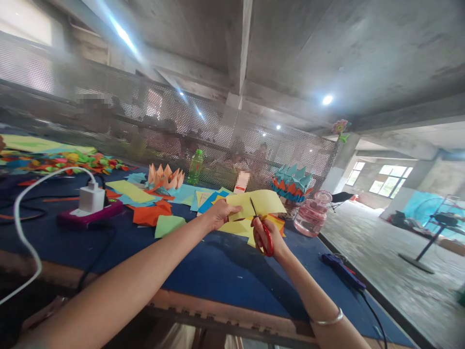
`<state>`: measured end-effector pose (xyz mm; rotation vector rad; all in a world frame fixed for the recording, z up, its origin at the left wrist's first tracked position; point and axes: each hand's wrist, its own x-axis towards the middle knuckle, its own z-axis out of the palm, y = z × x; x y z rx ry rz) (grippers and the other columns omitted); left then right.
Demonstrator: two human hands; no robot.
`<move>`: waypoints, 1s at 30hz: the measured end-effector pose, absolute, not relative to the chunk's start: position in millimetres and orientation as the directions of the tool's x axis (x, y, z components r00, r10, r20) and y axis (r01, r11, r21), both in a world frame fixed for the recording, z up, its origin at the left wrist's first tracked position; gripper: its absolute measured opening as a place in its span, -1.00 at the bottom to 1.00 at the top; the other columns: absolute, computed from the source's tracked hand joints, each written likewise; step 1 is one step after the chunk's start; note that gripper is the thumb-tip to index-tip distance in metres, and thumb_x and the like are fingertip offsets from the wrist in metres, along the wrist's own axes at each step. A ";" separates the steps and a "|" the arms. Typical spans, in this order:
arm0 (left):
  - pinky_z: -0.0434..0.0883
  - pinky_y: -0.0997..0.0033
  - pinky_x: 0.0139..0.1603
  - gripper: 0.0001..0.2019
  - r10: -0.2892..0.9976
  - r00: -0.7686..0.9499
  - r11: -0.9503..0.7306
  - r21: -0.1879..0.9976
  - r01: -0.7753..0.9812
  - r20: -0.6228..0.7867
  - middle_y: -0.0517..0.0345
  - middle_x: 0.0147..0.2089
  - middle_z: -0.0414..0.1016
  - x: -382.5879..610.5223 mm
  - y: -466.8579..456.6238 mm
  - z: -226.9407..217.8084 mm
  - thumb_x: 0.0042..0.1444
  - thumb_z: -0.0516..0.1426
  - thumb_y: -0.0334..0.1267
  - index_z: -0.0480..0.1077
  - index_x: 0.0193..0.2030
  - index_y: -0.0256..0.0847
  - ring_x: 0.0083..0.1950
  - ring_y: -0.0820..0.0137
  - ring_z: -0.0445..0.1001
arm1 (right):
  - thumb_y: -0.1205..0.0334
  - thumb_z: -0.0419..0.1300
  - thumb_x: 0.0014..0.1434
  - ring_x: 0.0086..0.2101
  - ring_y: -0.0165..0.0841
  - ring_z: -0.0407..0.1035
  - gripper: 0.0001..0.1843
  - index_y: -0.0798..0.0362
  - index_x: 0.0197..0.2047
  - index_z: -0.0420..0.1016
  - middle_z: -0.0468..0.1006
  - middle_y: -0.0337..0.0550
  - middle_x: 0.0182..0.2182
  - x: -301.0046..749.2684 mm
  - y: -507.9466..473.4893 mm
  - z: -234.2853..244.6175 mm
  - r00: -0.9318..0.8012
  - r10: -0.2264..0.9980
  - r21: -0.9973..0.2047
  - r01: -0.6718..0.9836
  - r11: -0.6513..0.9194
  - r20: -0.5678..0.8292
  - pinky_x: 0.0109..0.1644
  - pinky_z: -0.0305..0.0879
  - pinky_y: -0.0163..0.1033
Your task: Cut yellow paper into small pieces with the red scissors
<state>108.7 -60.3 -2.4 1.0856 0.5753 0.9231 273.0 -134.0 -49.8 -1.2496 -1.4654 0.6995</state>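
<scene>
Left hand point(222, 214) pinching yellow paper point(271, 201); right hand point(273, 236) gripping red scissors point(268, 242)

Our paper sheet point(271, 199) is plain yellow, our scissors point(268, 240) red-handled, our tabletop point(214, 271) dark blue. We see a peach paper lotus point(165, 178), a teal-and-orange lotus point(292, 180), a pink-tinted bottle point(309, 217), and a grey partition point(214, 127) dotted with small holes.

Craft workshop, raw concrete ceiling point(298, 53), grey floor point(378, 247), perforated partition point(218, 126), blue worktable point(218, 271), paper crown point(165, 178).

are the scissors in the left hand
No, the right hand holds the red-handled scissors, while the left hand holds yellow paper.
</scene>
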 end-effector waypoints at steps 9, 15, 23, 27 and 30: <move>0.52 0.29 -0.28 -0.66 0.811 0.582 0.182 0.923 -0.339 0.054 -0.06 -0.28 0.62 108.6 -62.0 -3.1 -0.31 0.37 -0.44 0.55 -0.28 -0.33 -0.31 0.21 0.57 | -0.38 0.00 0.10 -0.72 -0.46 0.23 -0.42 0.04 -0.38 0.25 0.25 -0.38 -0.74 270.5 -139.6 -41.9 0.052 0.937 -0.883 0.355 0.307 0.346 -0.62 0.32 -0.33; 0.52 0.30 -0.29 -0.68 0.787 0.615 0.205 0.918 -0.340 0.052 -0.03 -0.25 0.62 110.9 -63.4 -7.4 -0.26 0.35 -0.46 0.55 -0.26 -0.29 -0.32 0.25 0.57 | -0.38 -0.03 0.12 -0.77 -0.46 0.19 -0.42 0.02 -0.44 0.23 0.24 -0.37 -0.80 270.8 -138.9 -41.2 0.034 0.933 -0.881 0.343 0.325 0.358 -0.69 0.14 -0.37; 0.52 0.24 -0.25 -0.76 0.796 0.605 0.218 0.917 -0.334 0.031 -0.02 -0.33 0.61 111.6 -65.5 -7.3 -0.25 0.35 -0.46 0.53 -0.34 -0.31 -0.35 0.23 0.57 | -0.32 -0.02 0.17 -0.78 -0.46 0.17 -0.47 0.01 -0.44 0.23 0.23 -0.37 -0.80 270.6 -139.2 -42.3 0.018 0.921 -0.874 0.324 0.362 0.389 -0.71 0.08 -0.37; 0.52 0.25 -0.27 -0.73 0.799 0.601 0.230 0.914 -0.333 0.017 -0.03 -0.32 0.61 111.6 -65.5 -7.1 -0.28 0.34 -0.47 0.54 -0.33 -0.33 -0.37 0.26 0.56 | -0.33 0.03 0.14 -0.80 -0.49 0.12 -0.47 0.02 -0.41 0.23 0.21 -0.42 -0.78 270.1 -137.4 -45.2 0.049 0.926 -0.901 0.256 0.351 0.374 -0.75 0.07 -0.38; 0.52 0.27 -0.29 -0.69 0.801 0.599 0.235 0.915 -0.328 0.009 -0.01 -0.31 0.61 111.3 -65.5 -6.9 -0.31 0.36 -0.47 0.54 -0.30 -0.33 -0.37 0.26 0.55 | -0.33 0.05 0.12 -0.81 -0.52 0.11 -0.46 0.03 -0.41 0.24 0.20 -0.44 -0.78 269.8 -135.7 -46.8 0.069 0.930 -0.909 0.245 0.336 0.362 -0.76 0.08 -0.40</move>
